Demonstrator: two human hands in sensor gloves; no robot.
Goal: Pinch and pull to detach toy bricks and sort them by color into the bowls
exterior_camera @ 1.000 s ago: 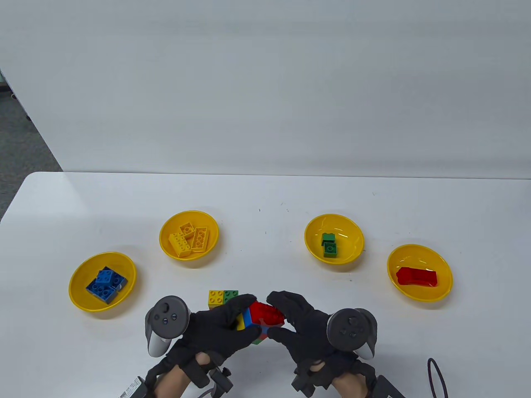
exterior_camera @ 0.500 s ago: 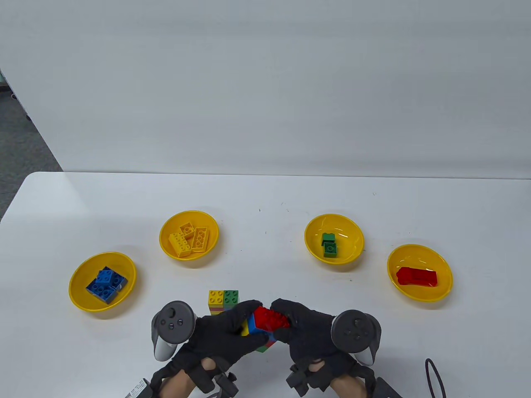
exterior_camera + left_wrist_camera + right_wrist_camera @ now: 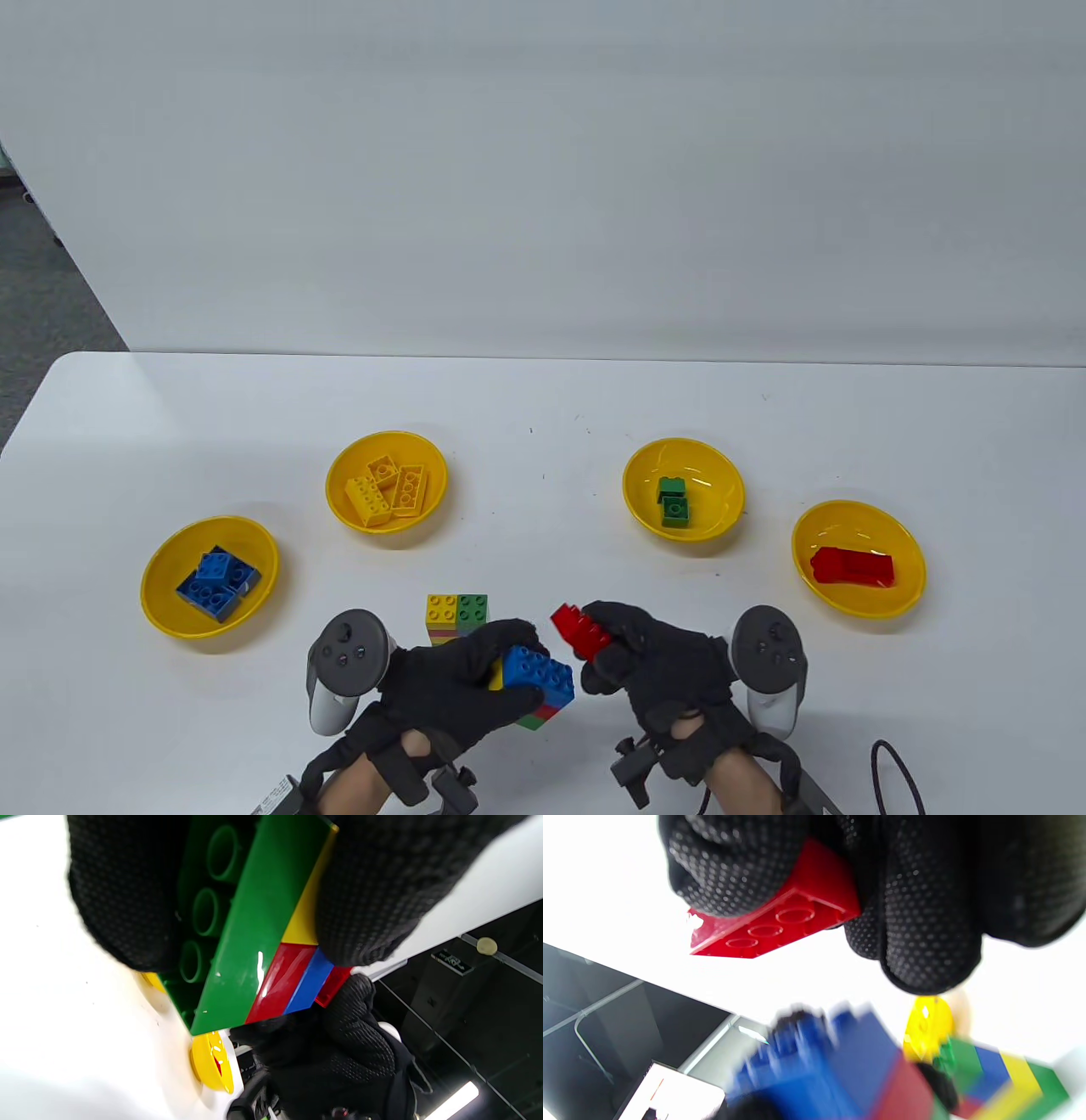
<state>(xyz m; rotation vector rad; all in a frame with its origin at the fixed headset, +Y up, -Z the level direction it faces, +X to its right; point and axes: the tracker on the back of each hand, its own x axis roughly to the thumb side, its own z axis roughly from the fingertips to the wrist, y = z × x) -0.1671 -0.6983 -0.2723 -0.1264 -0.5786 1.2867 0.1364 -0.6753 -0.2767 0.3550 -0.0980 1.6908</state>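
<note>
A white table [image 3: 543,407] filled the lower half of the table view, with a pale wall behind it and a strip of grey floor at the left edge. Four yellow bowls sat on it in a shallow arc. The leftmost bowl [image 3: 161,607] held blue bricks, the next bowl [image 3: 339,501] yellow bricks, the third bowl [image 3: 721,509] green bricks, and the rightmost bowl [image 3: 908,586] a red piece.

Near the front edge, the left hand [image 3: 450,688] gripped a brick stack [image 3: 539,688], fingers curled round it; blue showed on top, with red, yellow and green layers beneath. The right hand [image 3: 653,671] pinched a red brick [image 3: 579,630] between thumb and fingers, lifted just clear of the stack and tilted. A second small stack [image 3: 456,613], yellow and green on top, stood on the table just behind the left hand.
</note>
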